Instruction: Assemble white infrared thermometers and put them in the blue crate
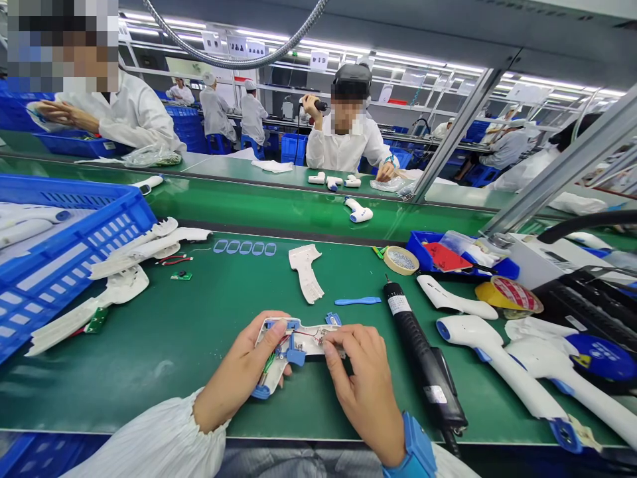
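My left hand (249, 355) is closed round the head of an opened thermometer housing (312, 340), white and gun-shaped, with its inside facing up. Red wires, a green board and a blue trigger (296, 357) show inside it. At the handle end, my right hand (362, 378) has thumb and fingers pinched together beside a metal contact; whatever lies between the fingertips is hidden. Just beyond that handle is a small blue part (332, 319). Farther off lie a matching white shell half (306, 273) and a blue pry stick (357, 301).
At left, a blue basket (74, 265) stands beside stacked white shells (117, 287). A black electric screwdriver (423, 355) lies to the right, near assembled thermometers (497, 358), a tape roll (401, 260) and a blue bin (428, 251). Co-workers sit across the green conveyor (239, 207).
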Action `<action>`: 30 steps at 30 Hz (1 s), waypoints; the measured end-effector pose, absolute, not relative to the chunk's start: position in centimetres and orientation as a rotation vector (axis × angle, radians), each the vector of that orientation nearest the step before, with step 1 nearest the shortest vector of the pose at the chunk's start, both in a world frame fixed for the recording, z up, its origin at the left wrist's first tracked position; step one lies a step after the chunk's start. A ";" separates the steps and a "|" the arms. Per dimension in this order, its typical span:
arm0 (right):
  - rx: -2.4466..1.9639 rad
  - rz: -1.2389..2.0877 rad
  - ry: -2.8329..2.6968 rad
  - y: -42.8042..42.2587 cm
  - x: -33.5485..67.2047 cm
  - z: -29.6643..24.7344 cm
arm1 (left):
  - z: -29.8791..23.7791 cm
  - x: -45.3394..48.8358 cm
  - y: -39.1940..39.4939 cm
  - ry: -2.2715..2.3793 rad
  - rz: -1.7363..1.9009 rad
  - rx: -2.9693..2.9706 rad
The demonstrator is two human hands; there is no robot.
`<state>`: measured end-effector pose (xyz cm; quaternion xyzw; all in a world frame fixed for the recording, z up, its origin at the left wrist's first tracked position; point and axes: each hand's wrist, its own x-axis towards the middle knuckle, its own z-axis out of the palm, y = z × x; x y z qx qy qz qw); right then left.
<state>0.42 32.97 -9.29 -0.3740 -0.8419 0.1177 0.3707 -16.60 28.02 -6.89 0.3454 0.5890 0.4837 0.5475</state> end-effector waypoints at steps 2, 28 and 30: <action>-0.964 0.294 -2.168 33.0 0.4 -9.3 | -6.9 -16.6 28.0 1.395 1.147 0.814; -1.002 0.948 -2.022 34.1 0.4 -8.8 | -6.6 -16.6 27.9 1.336 1.121 0.843; -1.004 1.045 -1.982 34.3 0.1 -8.8 | -6.6 -16.6 27.8 1.344 1.109 0.853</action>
